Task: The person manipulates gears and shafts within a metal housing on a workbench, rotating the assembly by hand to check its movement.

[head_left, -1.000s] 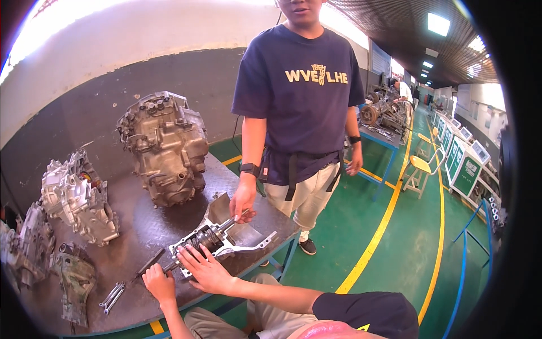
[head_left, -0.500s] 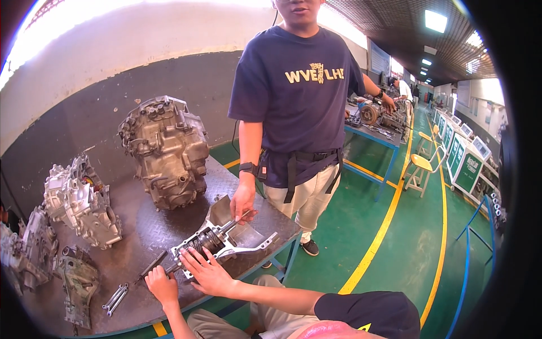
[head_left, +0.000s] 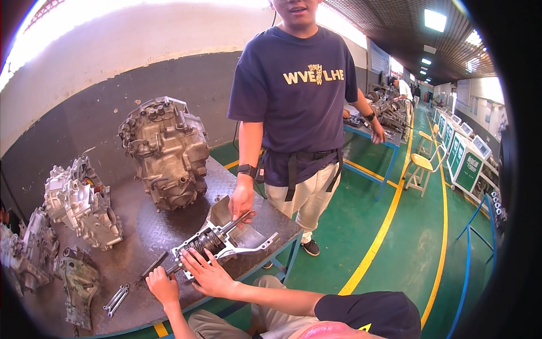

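Observation:
An opened gearbox housing (head_left: pixel 251 247) of bare metal lies near the table's front edge, with dark gears (head_left: pixel 213 240) and a shaft showing inside it. My right hand (head_left: pixel 210 278) rests on the near end of the housing, fingers stretched out and spread. Just left of it, my left hand (head_left: pixel 162 287) is closed around the near end of a dark shaft (head_left: pixel 174 269) that sticks out of the housing. A co-worker's hand (head_left: pixel 241 200) holds the shaft's far end (head_left: pixel 236 222). Beside my left hand lies a dark rod (head_left: pixel 152 265).
Several wrenches (head_left: pixel 117 300) lie left of my left hand. A large gearbox (head_left: pixel 166 152) stands at the back of the metal table (head_left: pixel 132 234). More castings (head_left: pixel 84 206) line the left side. The co-worker (head_left: pixel 296 107) stands across the table's corner. Chairs (head_left: pixel 422 164) stand farther off.
The co-worker's other arm has dropped from the bench behind, its hand now hanging lower. My two hands stay where they were on the gearbox.

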Tool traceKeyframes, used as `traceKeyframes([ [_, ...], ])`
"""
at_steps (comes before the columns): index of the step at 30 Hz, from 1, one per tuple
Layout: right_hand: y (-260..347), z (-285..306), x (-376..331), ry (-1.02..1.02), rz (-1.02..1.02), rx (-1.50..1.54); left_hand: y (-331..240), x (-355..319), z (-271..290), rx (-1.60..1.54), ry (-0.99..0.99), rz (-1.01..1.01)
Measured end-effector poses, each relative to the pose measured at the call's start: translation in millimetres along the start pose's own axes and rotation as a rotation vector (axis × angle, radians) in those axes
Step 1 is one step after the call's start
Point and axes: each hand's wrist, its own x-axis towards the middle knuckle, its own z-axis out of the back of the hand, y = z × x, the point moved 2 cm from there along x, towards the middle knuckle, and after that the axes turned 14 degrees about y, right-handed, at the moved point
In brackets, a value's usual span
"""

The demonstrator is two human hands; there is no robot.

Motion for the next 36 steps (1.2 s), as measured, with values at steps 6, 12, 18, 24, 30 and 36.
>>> traceKeyframes([
  [6,1,-6,-8,-0.042,0.003,-0.030,-2,0,2,-0.009,-0.013,-0.004],
  [12,2,-5,-11,-0.032,0.001,-0.059,-3,-2,3,-0.008,-0.033,-0.012],
  [18,2,-5,-12,-0.024,-0.013,-0.072,-4,-2,2,-0.007,-0.025,-0.003],
  [24,2,-5,-12,-0.028,-0.010,-0.075,-2,-2,1,-0.011,-0.024,-0.003],
  [30,2,-7,-10,-0.049,-0.007,-0.060,-2,0,1,-0.003,-0.023,-0.010],
  [36,6,-18,-8,-0.127,-0.018,-0.086,0,-1,-1,0.002,-0.034,-0.020],
])
